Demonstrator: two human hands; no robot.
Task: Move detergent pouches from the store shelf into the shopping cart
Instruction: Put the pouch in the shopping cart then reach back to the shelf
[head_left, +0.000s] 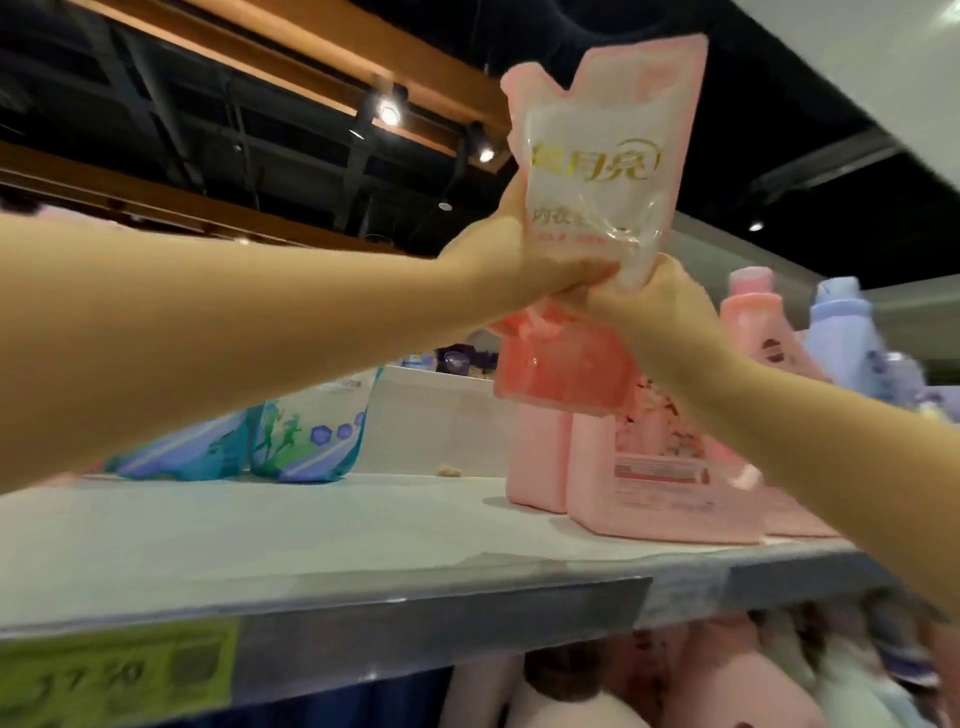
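A white detergent pouch (597, 171) with a pink border and gold lettering is held upright, high above the shelf. My left hand (506, 260) grips its lower left side. My right hand (657, 306) grips its bottom edge from the right. Just under both hands hangs a second, deeper pink pouch (563, 366); which hand holds it I cannot tell. Two blue-green pouches (306, 431) stand at the back of the shelf, under my left forearm. The shopping cart is not in view.
The white shelf board (311, 525) has a grey price strip along its front with a green label (114, 675). Pink detergent bottles (649, 483) stand right of centre, and a lavender bottle (841, 332) behind them. Blurred products fill the lower shelf (727, 675).
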